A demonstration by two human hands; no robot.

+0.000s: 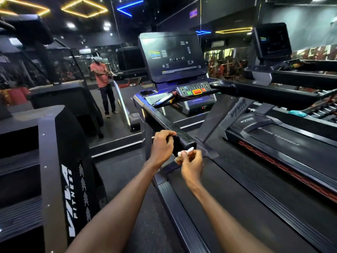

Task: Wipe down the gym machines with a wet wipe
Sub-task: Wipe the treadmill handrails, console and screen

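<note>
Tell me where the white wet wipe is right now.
In the head view, the crumpled white wet wipe sits just below centre, pinched in the right hand against the near end of the treadmill's black left handrail.

Dark rubber gym floor [116, 172]: bears black treadmill with grey side rails [184, 216], black stair machine lettered "FITNESS" [60, 161], second black treadmill with red trim [284, 143].

Belt deck [228, 207] open right of handrail [164, 123]; stair machine [60, 161] blocks left.
</note>
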